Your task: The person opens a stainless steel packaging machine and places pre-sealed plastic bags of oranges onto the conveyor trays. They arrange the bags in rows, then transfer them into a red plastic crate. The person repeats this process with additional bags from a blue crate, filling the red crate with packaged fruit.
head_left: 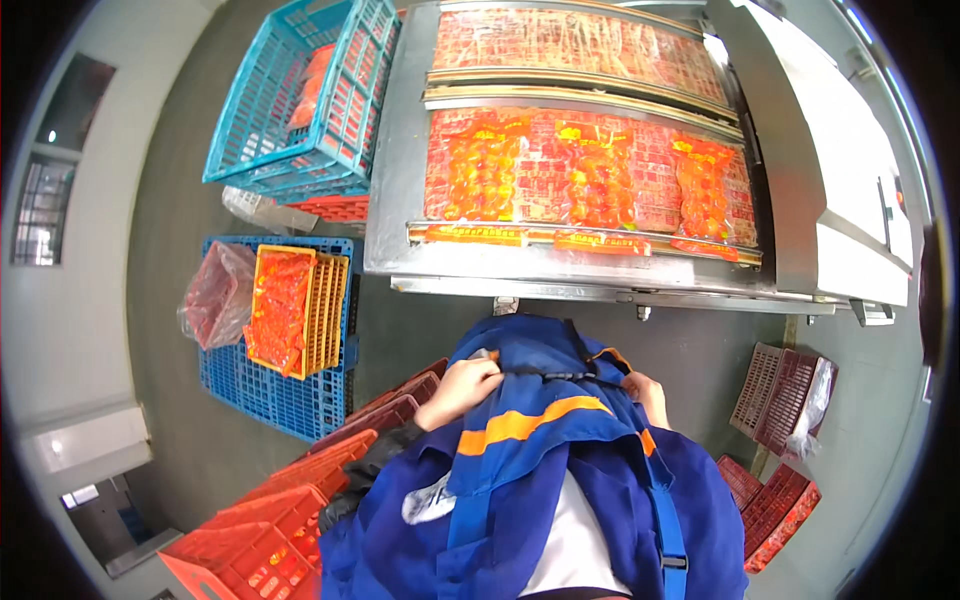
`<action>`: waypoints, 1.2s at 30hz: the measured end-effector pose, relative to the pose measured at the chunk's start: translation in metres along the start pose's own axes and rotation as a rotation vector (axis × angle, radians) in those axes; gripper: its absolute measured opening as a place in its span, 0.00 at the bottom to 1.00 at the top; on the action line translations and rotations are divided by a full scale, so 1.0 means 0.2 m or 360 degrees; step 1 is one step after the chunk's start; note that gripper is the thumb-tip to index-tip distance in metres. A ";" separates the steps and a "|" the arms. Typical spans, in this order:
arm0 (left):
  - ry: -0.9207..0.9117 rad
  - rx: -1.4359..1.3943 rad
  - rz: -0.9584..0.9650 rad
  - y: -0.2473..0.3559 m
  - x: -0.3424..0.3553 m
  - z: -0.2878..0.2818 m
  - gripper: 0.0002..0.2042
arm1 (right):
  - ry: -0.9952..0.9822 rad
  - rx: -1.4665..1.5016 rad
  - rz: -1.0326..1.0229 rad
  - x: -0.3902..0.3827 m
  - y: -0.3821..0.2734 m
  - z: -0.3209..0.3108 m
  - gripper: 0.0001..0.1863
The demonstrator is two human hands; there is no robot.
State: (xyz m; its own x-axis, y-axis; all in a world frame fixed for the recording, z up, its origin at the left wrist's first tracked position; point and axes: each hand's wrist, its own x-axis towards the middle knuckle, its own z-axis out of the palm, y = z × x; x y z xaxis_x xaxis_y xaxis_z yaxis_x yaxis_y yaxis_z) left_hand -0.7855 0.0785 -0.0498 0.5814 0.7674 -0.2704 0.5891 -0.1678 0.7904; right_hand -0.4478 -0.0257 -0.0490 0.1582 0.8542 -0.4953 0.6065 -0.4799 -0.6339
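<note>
My left hand [465,388] is at my waist, its fingers closed on the blue apron [545,390], which has an orange stripe. On the apron's other side, my right hand [647,396] grips its edge, with the fingers partly hidden by cloth. A thin dark cord [560,376] crosses the waist between both hands. In front of me is a metal packing machine [590,283]. Several clear packs of round orange-red food [597,180] lie in a row on its patterned red bed [540,160], their printed ends over the near bar [590,238].
A blue crate [265,165] stands left of the machine. Below it, a yellow crate [325,315] with red packs rests on a blue pallet [240,385]. Orange-red crates [225,545] are by my left side, maroon crates [790,400] at right. The white machine cover [850,150] rises at far right.
</note>
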 end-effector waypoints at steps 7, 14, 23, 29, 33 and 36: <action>-0.0014 -0.0067 -0.0174 0.28 0.43 -0.55 0.16 | 0.0572 0.0121 -0.0409 0.48 -0.36 -0.76 0.14; 0.0838 0.1169 -0.0850 0.24 1.11 -0.49 0.59 | 0.0974 -0.1019 0.0428 1.20 -0.50 -0.67 0.60; 0.0940 -0.0522 -0.0057 0.26 1.35 -0.60 0.49 | 0.0075 0.1181 -0.0243 1.21 -0.58 -0.96 0.39; 0.1141 -0.1011 -0.0215 0.40 1.53 -0.22 0.35 | 0.0659 -0.0101 -0.0436 1.08 -0.74 -0.40 0.43; 0.0315 -0.1427 -0.0641 0.56 1.22 -0.42 0.33 | 0.0965 -0.0280 -0.0314 1.05 -0.77 -0.52 0.41; 0.0316 -0.0801 -0.0286 0.51 1.31 -0.31 0.36 | 0.0076 0.0373 -0.0232 1.19 -0.71 -0.54 0.36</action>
State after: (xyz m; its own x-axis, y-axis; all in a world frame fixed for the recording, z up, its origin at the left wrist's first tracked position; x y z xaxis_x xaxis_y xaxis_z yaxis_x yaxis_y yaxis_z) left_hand -0.6087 0.3016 -0.0059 0.3514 0.8664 -0.3548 0.3010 0.2543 0.9191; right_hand -0.4126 0.2666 -0.0125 0.1226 0.9234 -0.3638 0.4294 -0.3798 -0.8194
